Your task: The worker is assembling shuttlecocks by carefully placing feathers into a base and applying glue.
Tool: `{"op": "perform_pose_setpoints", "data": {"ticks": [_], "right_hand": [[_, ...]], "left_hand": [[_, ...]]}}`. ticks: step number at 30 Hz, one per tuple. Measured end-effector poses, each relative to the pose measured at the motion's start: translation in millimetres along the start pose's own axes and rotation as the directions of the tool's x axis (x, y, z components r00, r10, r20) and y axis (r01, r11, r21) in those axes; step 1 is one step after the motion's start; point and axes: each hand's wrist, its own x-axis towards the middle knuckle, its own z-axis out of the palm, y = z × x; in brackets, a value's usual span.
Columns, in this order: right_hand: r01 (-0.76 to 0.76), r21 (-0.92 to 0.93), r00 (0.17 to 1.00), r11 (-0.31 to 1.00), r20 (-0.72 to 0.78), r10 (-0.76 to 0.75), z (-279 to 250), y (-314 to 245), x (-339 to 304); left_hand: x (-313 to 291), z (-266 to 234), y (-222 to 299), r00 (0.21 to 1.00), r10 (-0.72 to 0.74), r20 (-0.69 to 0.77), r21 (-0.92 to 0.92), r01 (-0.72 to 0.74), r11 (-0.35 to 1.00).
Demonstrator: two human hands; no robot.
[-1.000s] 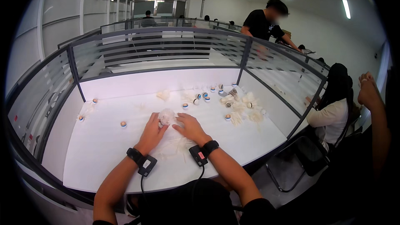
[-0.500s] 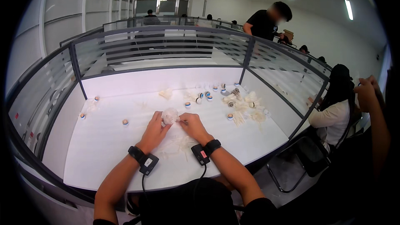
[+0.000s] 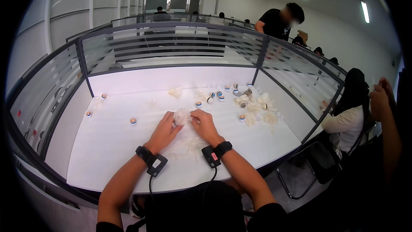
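White feather shuttlecock [image 3: 182,115] at mid-table, pinched between both hands just above the white table [image 3: 107,154]. Left hand [image 3: 164,129] closed on its near-left side, fingers curled up against the feathers; right hand [image 3: 204,124] closed on its right side, fingertips touching the feathers. Both grips grasping the same shuttlecock, the two hands almost meeting around it. Black wrist bands with small box units [image 3: 155,164] on both forearms, cables running down toward the body. Loose white feathers [image 3: 189,144] scattered on the table directly below the hands, between the wrists.

Behind the hands, toward the far right corner: heap of shuttlecocks and feathers [image 3: 257,107], several round cork bases with blue and orange rims [image 3: 219,96] just left of it. Single cork bases well apart on the left: one [image 3: 133,121] near the left hand, two [image 3: 88,114] nearer the left partition. Grey-framed frosted partitions [image 3: 171,47] on three sides of the table. Seated person in a white top [image 3: 343,122] beyond the right partition; standing person in black [image 3: 277,21] farther back.
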Motion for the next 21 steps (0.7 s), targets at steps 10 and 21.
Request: {"op": "perform_pose_setpoints", "data": {"ticks": [10, 21], "right_hand": [[-0.111, -0.005, 0.957, 0.994, -0.269, 0.106, 4, 12, 2], [-0.195, 0.355, 0.941, 0.914, -0.195, 0.276, 6, 9, 7]], "left_hand": [[-1, -4, 1, 0.997, -0.011, 0.081, 0.051, 0.007, 0.999], [-2, -2, -7, 0.996, 0.091, 0.005, 0.082, -0.091, 0.992]]}}
